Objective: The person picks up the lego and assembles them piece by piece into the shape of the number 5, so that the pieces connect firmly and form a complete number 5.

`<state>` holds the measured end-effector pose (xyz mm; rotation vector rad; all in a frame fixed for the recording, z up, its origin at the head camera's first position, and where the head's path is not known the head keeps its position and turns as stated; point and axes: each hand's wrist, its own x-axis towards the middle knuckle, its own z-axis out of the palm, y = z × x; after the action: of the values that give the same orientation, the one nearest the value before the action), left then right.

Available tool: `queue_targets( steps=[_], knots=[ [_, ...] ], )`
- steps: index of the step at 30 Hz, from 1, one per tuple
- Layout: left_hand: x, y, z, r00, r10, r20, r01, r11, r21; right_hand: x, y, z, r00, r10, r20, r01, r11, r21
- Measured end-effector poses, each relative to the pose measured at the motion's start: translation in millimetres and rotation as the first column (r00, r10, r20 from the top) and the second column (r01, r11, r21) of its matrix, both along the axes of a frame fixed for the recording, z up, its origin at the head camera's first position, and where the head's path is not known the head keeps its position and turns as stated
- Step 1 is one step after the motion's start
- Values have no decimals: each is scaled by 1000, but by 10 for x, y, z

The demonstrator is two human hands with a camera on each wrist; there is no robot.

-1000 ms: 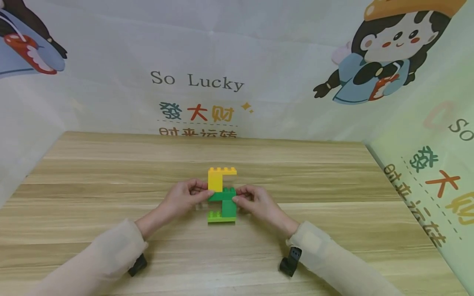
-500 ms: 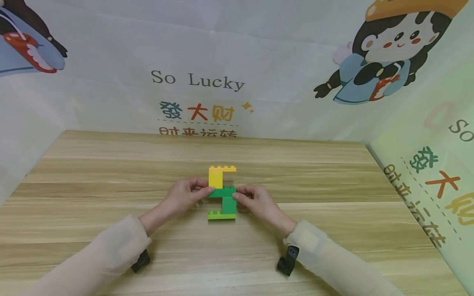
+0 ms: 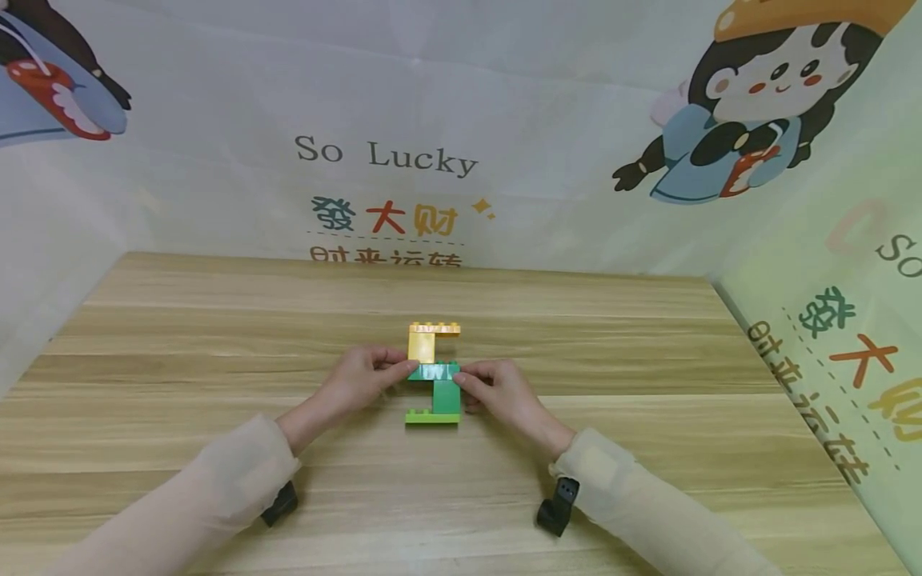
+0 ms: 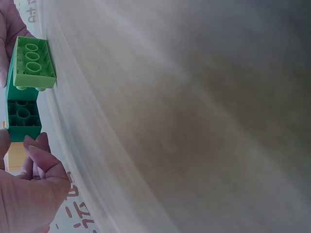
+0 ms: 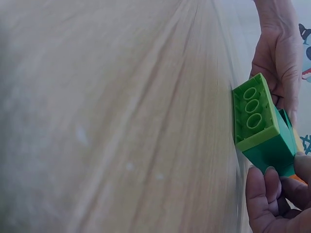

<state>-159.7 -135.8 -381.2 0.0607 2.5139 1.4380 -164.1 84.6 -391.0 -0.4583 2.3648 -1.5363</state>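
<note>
A stack of toy building blocks [image 3: 446, 398] is held between my two hands in the middle of the head view. From the top down come a yellow plate, a yellow block [image 3: 422, 349], a dark green plate, a green block and a light green plate [image 4: 34, 63]. My left hand [image 3: 363, 378] pinches the left end of the dark green plate, thumb in front. On the opposite end, my right hand [image 3: 502, 390] grips with thumb and fingers. Both wrist views show the hollow underside of the light green plate, tilted up off the table. Some fingers are hidden behind the blocks.
A wood-grain table [image 3: 216, 336] lies under the hands. White printed cloth [image 3: 547, 160] stands along its back and sides. A small black device [image 3: 558, 507] is strapped at the right wrist, another [image 3: 281, 504] at the left.
The block stack has shifted slightly away from the body and tilted, so its faces now catch more light. Both hands keep their hold and move with it.
</note>
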Motion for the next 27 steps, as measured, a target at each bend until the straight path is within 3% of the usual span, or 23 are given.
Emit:
queue_targets(
  steps=[9,27],
  knots=[
    [-28,7,4,1000,4,2,-4,999,-48,-12,-25,2,1000,-21,-16,22,999,33],
    [-89,34,-7,1000,-25,-4,24,991,-129,-51,-42,10,997,-53,61,50,998,48]
  ],
)
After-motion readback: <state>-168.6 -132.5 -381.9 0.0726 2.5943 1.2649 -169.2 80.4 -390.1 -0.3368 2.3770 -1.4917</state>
